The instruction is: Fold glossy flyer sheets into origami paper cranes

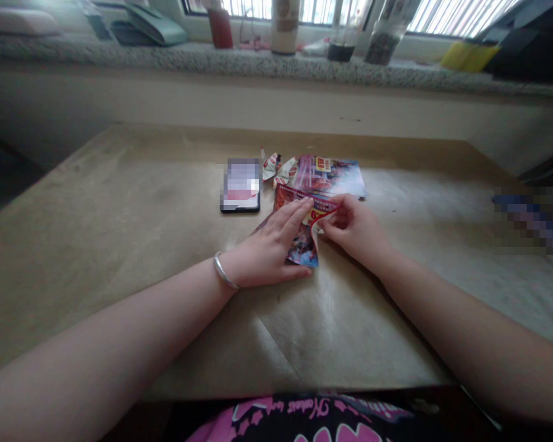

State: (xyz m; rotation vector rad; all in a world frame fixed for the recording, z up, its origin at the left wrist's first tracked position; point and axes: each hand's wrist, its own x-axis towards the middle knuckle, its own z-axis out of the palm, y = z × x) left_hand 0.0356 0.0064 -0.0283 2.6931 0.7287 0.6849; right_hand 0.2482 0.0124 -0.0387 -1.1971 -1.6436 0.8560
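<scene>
A printed colour paper (303, 245) lies on the table under my hands, its right edge bent upward so the pale underside shows. My left hand (271, 242) rests flat across the paper, fingers stretched out and thumb by its near edge. Thumb and fingers of my right hand (354, 230) pinch the lifted right corner. Just behind are a folded paper figure (283, 169) and more printed paper (336, 178) with a similar picture. A phone (240, 185) lies left of the paper, its screen blurred out.
The table (166, 245) has a tan cover and ends at a white wall. Above it, a speckled stone windowsill (239, 60) holds bottles, a red container (220, 27) and a yellow object (470, 55). A blurred-out flat item (534, 224) lies at the right edge.
</scene>
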